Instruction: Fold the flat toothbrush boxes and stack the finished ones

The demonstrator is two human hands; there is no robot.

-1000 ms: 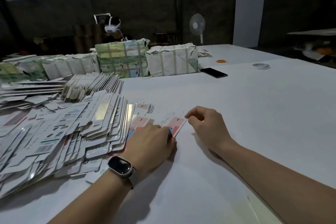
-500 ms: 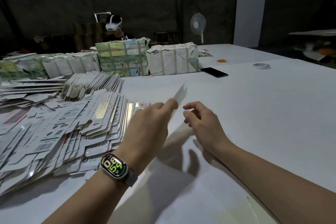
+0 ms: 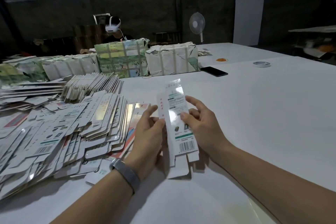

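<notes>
A long white toothbrush box [image 3: 177, 122] with green print and a barcode is held upright above the white table [image 3: 254, 132], its bottom flaps hanging loose. My left hand [image 3: 148, 136], with a watch strap on its wrist, grips the box's left edge between thumb and fingers. My right hand [image 3: 203, 125] pinches the right edge, thumb on the printed face. A big loose pile of flat boxes [image 3: 60, 132] covers the table to the left of my hands.
Wrapped bundles [image 3: 120, 60] [image 3: 171, 60] line the back of the table, with a row of standing flat boxes [image 3: 91, 87] before them. A black phone [image 3: 213, 71], a tape roll [image 3: 261, 64] and an orange ring [image 3: 221, 59] lie far right. A person with a white headset [image 3: 112, 26] sits behind. A fan [image 3: 197, 23] stands beyond.
A flat box that lay on the table under my hands was lifted by my left hand. Both hands now hold it upright, nearer to me.
</notes>
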